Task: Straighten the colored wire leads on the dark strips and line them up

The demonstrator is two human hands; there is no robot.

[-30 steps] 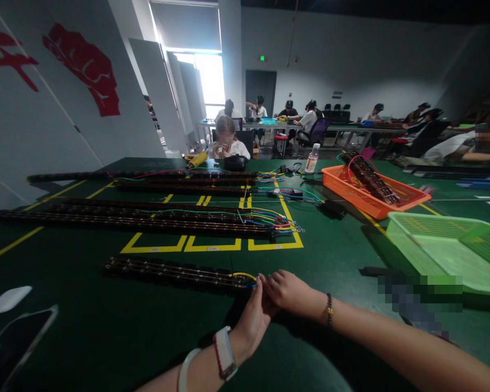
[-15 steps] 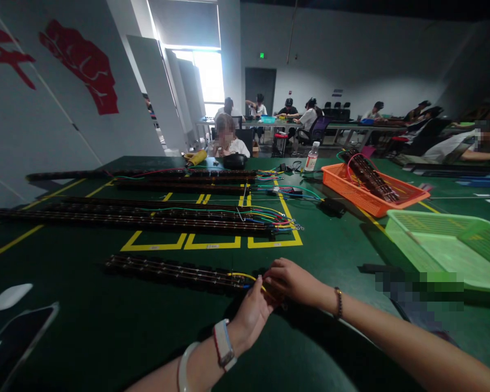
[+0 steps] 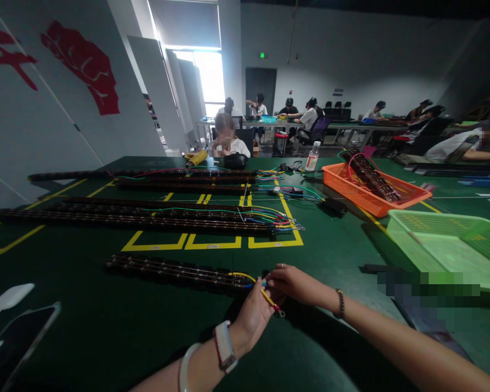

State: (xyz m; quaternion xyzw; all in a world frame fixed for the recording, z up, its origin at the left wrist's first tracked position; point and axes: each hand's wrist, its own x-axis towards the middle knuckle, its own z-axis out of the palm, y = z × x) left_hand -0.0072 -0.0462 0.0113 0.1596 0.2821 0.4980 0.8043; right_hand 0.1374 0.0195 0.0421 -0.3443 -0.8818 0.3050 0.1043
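My left hand (image 3: 253, 313) is closed around the wires at the right end of a long dark strip (image 3: 175, 275) with metal contacts. From between its fingers a yellow wire (image 3: 268, 298) sticks out toward me, ending in a red sleeve and a metal ring terminal (image 3: 281, 313). A blue wire (image 3: 250, 284) runs from the strip into the same grip. My right hand (image 3: 300, 286), fingers pinched together, meets the left one at the wires. Exactly which wire it pinches is partly hidden. The strip lies flat on the green table.
Behind lie several longer dark strips (image 3: 179, 218) with coloured wire ends, across yellow tape markings (image 3: 212, 246). To the right stand an orange basket (image 3: 375, 204) and a green basket (image 3: 416, 256). A bottle (image 3: 312, 157) is farther back. A person (image 3: 228, 139) sits opposite.
My right hand has shifted slightly down and right, uncovering more of the yellow wire and its ring terminal. My left hand keeps its hold on the wires.
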